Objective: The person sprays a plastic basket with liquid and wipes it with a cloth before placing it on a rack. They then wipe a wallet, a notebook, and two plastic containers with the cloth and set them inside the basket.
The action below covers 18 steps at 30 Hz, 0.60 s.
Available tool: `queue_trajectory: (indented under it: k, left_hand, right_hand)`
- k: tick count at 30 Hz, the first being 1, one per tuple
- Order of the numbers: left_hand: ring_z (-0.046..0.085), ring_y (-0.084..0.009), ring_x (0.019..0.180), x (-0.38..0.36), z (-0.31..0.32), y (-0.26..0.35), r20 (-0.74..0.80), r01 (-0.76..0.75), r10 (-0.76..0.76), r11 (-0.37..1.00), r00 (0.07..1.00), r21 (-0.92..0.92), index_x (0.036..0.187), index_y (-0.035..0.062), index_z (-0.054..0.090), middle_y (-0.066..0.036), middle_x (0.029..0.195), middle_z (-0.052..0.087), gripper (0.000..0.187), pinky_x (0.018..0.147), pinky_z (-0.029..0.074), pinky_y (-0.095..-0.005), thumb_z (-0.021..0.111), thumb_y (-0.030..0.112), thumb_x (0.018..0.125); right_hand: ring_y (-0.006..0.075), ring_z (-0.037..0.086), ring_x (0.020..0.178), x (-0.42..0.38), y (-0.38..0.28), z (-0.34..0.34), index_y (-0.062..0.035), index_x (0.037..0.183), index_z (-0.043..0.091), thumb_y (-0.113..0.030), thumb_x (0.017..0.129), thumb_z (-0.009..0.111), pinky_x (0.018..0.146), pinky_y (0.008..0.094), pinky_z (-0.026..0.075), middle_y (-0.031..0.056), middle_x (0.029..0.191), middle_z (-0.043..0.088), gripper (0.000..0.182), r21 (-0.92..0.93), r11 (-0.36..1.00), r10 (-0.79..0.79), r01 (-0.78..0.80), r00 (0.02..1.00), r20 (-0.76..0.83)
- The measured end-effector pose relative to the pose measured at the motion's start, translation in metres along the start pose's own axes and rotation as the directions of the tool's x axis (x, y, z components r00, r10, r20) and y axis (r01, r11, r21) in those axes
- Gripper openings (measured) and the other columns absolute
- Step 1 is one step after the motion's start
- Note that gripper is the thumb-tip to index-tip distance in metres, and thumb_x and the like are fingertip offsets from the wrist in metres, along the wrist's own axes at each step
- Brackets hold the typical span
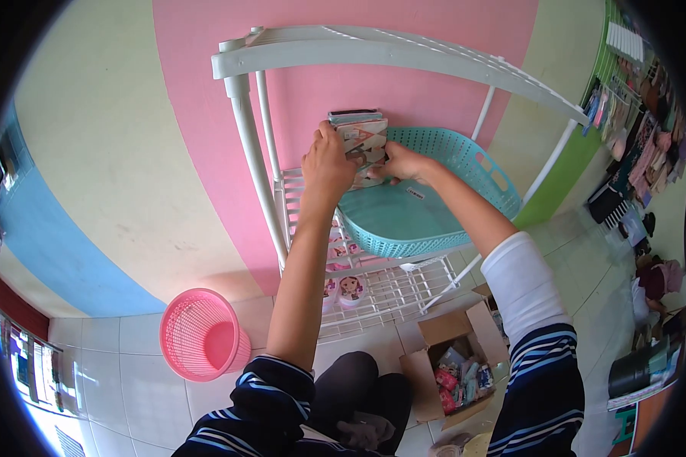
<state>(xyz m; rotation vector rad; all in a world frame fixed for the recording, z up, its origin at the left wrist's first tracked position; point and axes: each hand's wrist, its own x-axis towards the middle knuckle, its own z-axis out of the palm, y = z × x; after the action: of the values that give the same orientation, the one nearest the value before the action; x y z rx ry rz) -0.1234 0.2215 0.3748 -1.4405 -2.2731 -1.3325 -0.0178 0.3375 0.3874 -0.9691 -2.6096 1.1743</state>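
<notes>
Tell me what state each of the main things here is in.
Left hand: gripping
Right hand: gripping
Patterned stack: held between both hands
White rack: standing
Turquoise basket: open-topped, resting on the rack
Pink basket: open-topped, on the floor
Cardboard box: open, flaps spread, small packets inside

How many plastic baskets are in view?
2: the turquoise oval basket on the white slatted rack, and the pink round basket on the pale tiled floor. Others may be hidden.

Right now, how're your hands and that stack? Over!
Left hand, right hand: both on patterned stack. Stack at left end of teal basket. No obstruction visible.
</notes>
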Motion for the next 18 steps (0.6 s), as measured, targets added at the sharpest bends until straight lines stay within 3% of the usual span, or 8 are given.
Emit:
queue_trajectory:
  k: [4,6,13,16,18]
  left_hand:
    - [0.048,-0.0341,0.108,0.002,-0.004,-0.002,0.062,0.010,-0.005,0.997,0.998,-0.077,0.123,-0.0094,0.026,-0.024,0.112,0.049,0.084,0.088,0.040,-0.0382,0.076,0.017,0.060]
    - [0.048,-0.0337,0.108,0.002,-0.005,-0.003,0.009,-0.022,0.023,0.996,1.000,-0.082,0.125,-0.0099,0.024,-0.024,0.113,0.049,0.088,0.088,0.040,-0.0374,0.076,0.016,0.059]
    - [0.052,-0.0345,0.103,0.007,0.002,-0.009,0.081,0.012,-0.003,0.995,0.997,-0.099,0.126,-0.0111,0.021,-0.024,0.107,0.053,0.089,0.087,0.042,-0.0352,0.076,0.013,0.060]
    - [0.049,-0.0359,0.105,0.005,0.000,-0.007,0.069,0.010,-0.004,0.996,0.998,-0.085,0.125,-0.0095,0.023,-0.024,0.113,0.048,0.085,0.084,0.042,-0.0385,0.073,0.015,0.062]
    - [0.049,-0.0368,0.104,0.003,-0.005,-0.004,0.046,0.018,-0.013,0.992,0.999,-0.122,0.126,-0.0113,0.020,-0.024,0.113,0.048,0.086,0.084,0.042,-0.0389,0.073,0.015,0.062]
  right_hand:
    - [0.0183,0.051,0.098,0.001,0.004,-0.005,-0.0057,0.117,0.040,-0.024,0.067,0.074,0.062,0.0287,0.047,0.0052,0.112,0.052,0.063,0.040,0.999,-0.006,0.005,1.000,0.010]
    - [0.0179,0.049,0.100,0.001,0.005,-0.009,-0.0058,0.116,0.042,-0.026,0.062,0.077,0.064,0.0282,0.047,0.0050,0.111,0.052,0.067,0.000,1.000,0.005,-0.005,0.999,0.038]
    - [0.0182,0.050,0.098,0.001,0.006,-0.010,-0.0062,0.114,0.043,-0.027,0.058,0.080,0.065,0.0284,0.048,0.0044,0.109,0.052,0.071,0.009,1.000,-0.019,0.018,0.992,0.124]
    - [0.0187,0.052,0.096,0.003,0.008,-0.009,-0.0044,0.114,0.043,-0.027,0.057,0.080,0.065,0.0284,0.048,0.0059,0.109,0.052,0.071,0.023,0.999,-0.028,0.026,0.996,0.089]
    - [0.0185,0.051,0.095,0.002,0.007,-0.013,-0.0024,0.118,0.039,-0.028,0.058,0.080,0.065,0.0266,0.047,0.0090,0.112,0.049,0.077,-0.096,0.995,-0.014,0.023,0.995,0.096]
